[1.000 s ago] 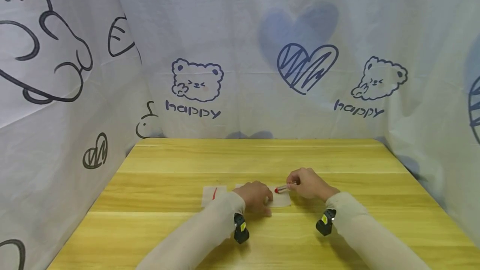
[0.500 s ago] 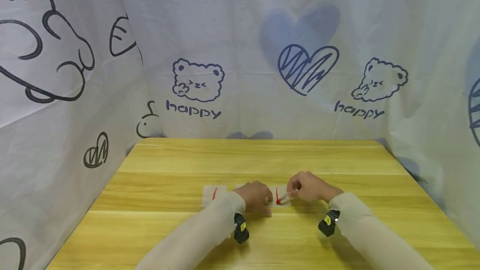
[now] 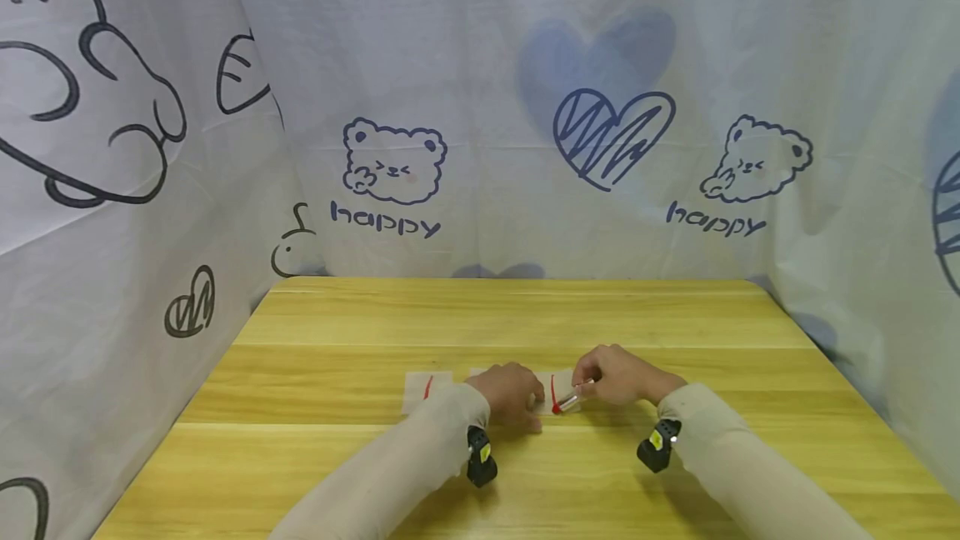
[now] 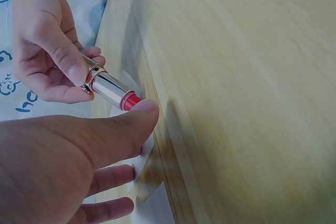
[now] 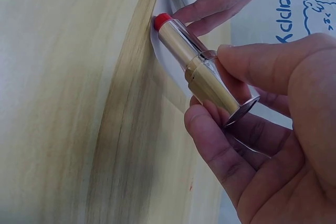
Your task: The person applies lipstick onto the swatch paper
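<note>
My right hand (image 3: 618, 375) pinches a lipstick (image 5: 205, 72) by its gold base, the case slanting and its red tip pointing at my left hand. In the head view that tip meets a white paper piece (image 3: 566, 380), at the lower end of a red line drawn on it. My left hand (image 3: 512, 394) rests at this paper's left side, fingers spread and relaxed. Its thumb (image 4: 123, 129) overlaps the lipstick tip in the left wrist view. Another paper piece (image 3: 476, 372) is mostly hidden beneath the left hand and sleeve.
Farther left on the wooden table (image 3: 337, 457) lies a paper piece (image 3: 415, 390) bearing a red stroke, partly behind the left sleeve (image 3: 405, 465). A white curtain (image 3: 480, 90) with printed bears and hearts stands along the table's back and sides. Each wrist wears a black camera (image 3: 481, 457).
My right hand has drawn the lipstick down the right paper toward me, and a red line now shows there. My left hand has stayed in place.
</note>
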`<control>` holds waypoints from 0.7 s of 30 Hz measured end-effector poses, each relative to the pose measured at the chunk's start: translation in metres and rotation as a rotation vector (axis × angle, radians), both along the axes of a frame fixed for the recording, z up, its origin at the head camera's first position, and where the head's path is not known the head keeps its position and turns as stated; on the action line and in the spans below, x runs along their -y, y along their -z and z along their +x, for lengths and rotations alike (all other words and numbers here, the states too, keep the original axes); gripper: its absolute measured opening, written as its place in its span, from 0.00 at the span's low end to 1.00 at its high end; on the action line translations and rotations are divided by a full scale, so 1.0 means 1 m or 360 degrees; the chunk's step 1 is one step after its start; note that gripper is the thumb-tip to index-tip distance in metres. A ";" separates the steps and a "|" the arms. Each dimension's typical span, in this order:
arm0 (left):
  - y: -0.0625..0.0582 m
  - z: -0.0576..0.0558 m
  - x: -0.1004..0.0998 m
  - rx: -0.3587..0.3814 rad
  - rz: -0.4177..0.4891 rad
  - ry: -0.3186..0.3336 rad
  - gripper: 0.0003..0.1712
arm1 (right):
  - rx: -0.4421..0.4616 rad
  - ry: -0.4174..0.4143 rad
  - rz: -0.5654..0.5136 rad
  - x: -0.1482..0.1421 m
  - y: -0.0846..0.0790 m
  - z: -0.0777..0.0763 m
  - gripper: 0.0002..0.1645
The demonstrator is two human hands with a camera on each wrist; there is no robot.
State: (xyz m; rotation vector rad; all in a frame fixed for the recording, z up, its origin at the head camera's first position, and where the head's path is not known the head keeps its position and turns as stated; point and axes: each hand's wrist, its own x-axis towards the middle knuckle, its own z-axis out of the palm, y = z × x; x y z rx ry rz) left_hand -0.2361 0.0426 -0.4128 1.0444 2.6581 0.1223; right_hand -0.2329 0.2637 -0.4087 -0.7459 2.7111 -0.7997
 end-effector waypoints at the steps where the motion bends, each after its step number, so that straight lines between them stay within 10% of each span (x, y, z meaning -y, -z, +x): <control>1: 0.000 0.000 0.000 0.0003 0.0001 -0.0003 0.22 | 0.0001 -0.0001 -0.0002 0.000 0.000 0.000 0.07; 21: 0.000 -0.006 0.008 -0.0010 0.0096 0.0035 0.24 | -0.0159 0.0062 -0.0107 -0.004 -0.004 0.000 0.03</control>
